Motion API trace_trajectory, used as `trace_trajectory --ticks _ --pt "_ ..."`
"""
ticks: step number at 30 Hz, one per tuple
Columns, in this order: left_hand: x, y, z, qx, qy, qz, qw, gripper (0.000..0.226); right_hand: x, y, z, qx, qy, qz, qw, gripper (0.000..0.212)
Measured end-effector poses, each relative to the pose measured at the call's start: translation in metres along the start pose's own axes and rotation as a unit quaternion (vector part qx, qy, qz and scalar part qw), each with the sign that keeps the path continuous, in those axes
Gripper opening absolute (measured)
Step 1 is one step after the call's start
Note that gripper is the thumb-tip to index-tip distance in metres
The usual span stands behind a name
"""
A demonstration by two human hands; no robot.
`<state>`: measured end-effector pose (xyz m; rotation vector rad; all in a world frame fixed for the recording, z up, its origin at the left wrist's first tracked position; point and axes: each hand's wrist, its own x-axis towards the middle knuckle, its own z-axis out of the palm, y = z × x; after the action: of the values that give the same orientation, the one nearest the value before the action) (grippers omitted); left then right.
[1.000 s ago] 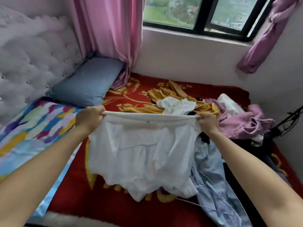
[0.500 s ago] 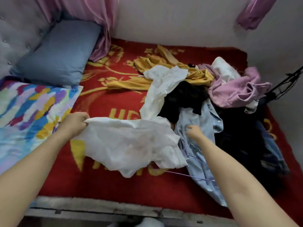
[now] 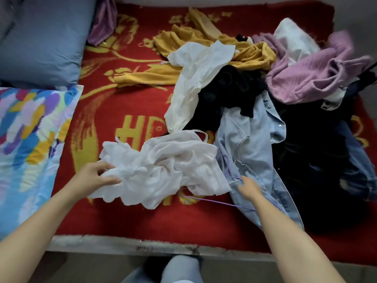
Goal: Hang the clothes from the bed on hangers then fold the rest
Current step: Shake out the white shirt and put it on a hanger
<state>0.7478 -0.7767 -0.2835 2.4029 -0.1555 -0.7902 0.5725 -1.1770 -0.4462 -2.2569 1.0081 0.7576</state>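
My left hand [image 3: 98, 176] grips the white garment [image 3: 163, 170]; my right hand [image 3: 250, 187] touches the denim shirt [image 3: 251, 139] by the hanger [image 3: 214, 202], curl unclear.

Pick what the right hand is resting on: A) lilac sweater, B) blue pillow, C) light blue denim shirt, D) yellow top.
C: the right hand lies on the light blue denim shirt, fingertips at the purple hanger; whether it grips the hanger cannot be told.
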Motion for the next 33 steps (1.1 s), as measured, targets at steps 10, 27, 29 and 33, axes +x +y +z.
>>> trace_trajectory --ticks 10,27,29,33 --pt "-0.006 -0.006 0.009 -0.041 0.031 -0.027 0.998 0.019 0.014 0.012 0.014 -0.077 0.025 0.062 0.995 0.035" --pt "-0.023 0.042 -0.001 0.178 0.335 0.143 0.914 0.010 -0.052 0.009 -0.101 0.047 0.302 -0.114 0.945 0.024" --pt "-0.031 0.051 -0.012 0.172 0.352 0.173 0.904 0.010 -0.072 -0.001 -0.117 0.119 0.357 -0.197 0.905 0.020" --pt "-0.051 0.077 -0.046 0.149 0.398 0.214 0.880 0.009 -0.114 -0.024 -0.147 0.331 0.362 -0.300 0.818 0.019"
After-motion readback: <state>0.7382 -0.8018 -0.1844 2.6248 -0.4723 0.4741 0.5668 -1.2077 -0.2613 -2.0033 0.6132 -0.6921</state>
